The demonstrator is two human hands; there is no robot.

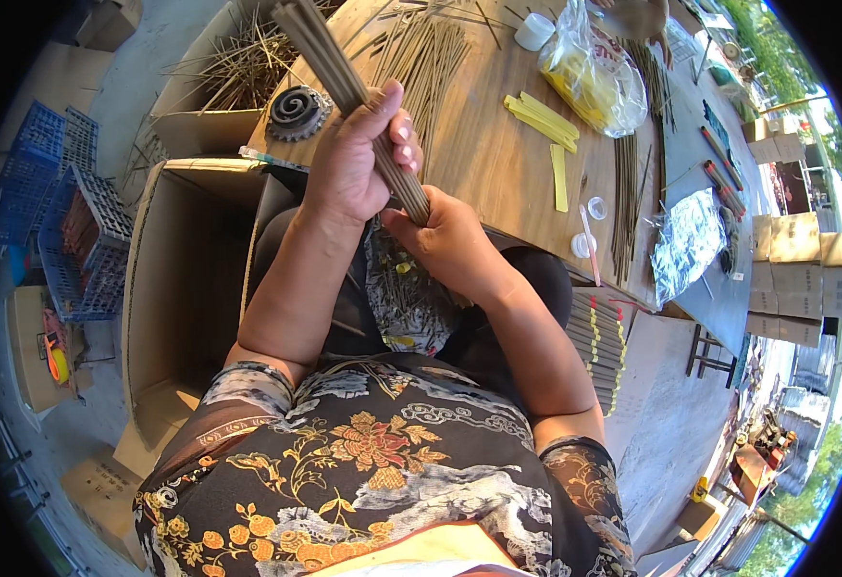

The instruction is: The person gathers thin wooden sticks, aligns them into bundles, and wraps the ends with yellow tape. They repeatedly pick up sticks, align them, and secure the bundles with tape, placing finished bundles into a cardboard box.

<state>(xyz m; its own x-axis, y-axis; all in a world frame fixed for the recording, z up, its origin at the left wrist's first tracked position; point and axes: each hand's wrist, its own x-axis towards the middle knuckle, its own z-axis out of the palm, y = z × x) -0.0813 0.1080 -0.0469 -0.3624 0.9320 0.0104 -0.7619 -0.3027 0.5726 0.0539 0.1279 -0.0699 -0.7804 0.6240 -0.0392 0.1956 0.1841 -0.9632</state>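
A thick bundle of thin brown sticks (330, 58) slants from the top of the picture down toward my lap. My left hand (354, 159) is wrapped around its middle, fingers closed over it. My right hand (445, 240) grips the bundle's lower end just below the left hand. Both hands hover over the near edge of a wooden table (483, 159).
Loose sticks (426, 58) lie spread on the table with yellow paper strips (541, 120), a clear plastic bag (594, 77) and small white caps (582, 243). A dark coil (296, 111) sits at the table's corner. An open cardboard box (176, 288) stands left, blue crates (70, 221) beyond.
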